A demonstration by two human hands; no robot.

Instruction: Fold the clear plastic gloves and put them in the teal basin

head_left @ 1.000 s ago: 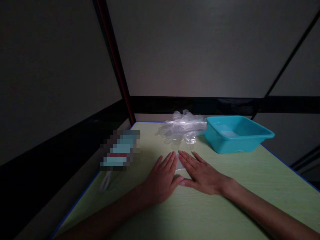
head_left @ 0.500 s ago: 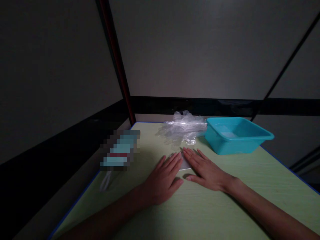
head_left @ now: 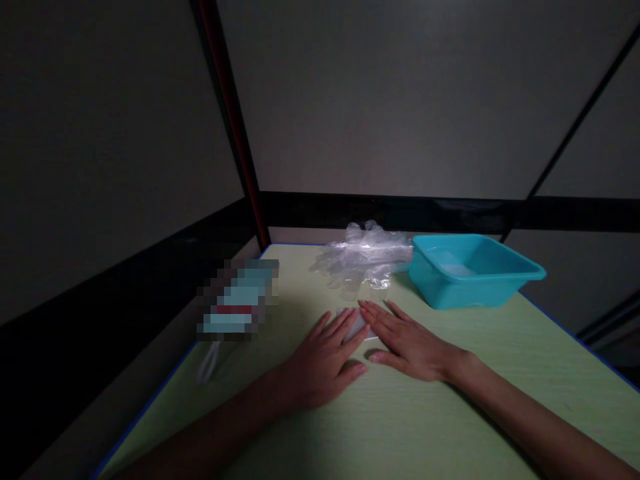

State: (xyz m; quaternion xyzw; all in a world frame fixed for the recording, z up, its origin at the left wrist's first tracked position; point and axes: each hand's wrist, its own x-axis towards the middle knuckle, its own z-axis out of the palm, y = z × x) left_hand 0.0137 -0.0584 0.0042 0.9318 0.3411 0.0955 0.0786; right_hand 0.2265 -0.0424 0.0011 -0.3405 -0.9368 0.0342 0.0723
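Note:
My left hand [head_left: 327, 360] lies flat and open, its fingers stretched over the left part of a small, thin, whitish sheet [head_left: 356, 325]. From the other side, my right hand [head_left: 405, 340] rests open on the same sheet, fingertips close to those of the left. The two hands cover much of the sheet, so I cannot tell whether it is folded plastic. Just beyond the fingertips lies a loose pile of clear plastic disposable gloves [head_left: 367, 257].
A turquoise plastic basin [head_left: 470, 287] stands at the back right with something whitish inside. On the left lies a blurred-out pale blue item [head_left: 240, 297] with a white loop [head_left: 207, 363]. The table [head_left: 390, 433] has blue edging, and walls rise behind and to the left.
My right hand's fingers have slid slightly left over the sheet, towards the left hand's fingertips. The left hand has hardly moved. The gloves and basin stay put.

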